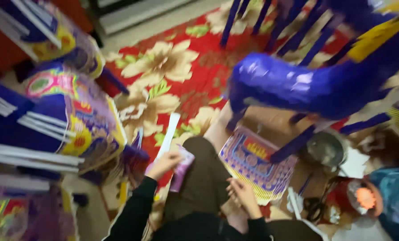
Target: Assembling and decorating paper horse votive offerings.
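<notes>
My left hand (164, 163) reaches out to the left of my knee and holds a small purple paper piece (181, 168), with a white paper strip (169, 134) lying just above it. My right hand (243, 196) rests by my leg at the lower edge of a patterned purple and yellow paper sheet (255, 163). That sheet lies on a brown cardboard piece (275, 122). A large glossy blue paper figure (306, 87) with thin blue stick legs stands over the sheet. The view is blurred.
Stacked colourful paper models with white and blue sticks (52, 116) fill the left side. A red floral carpet (181, 67) covers the floor. A round metal bowl (326, 149), a red object (357, 198) and a blue plastic bag (395, 201) sit at the right.
</notes>
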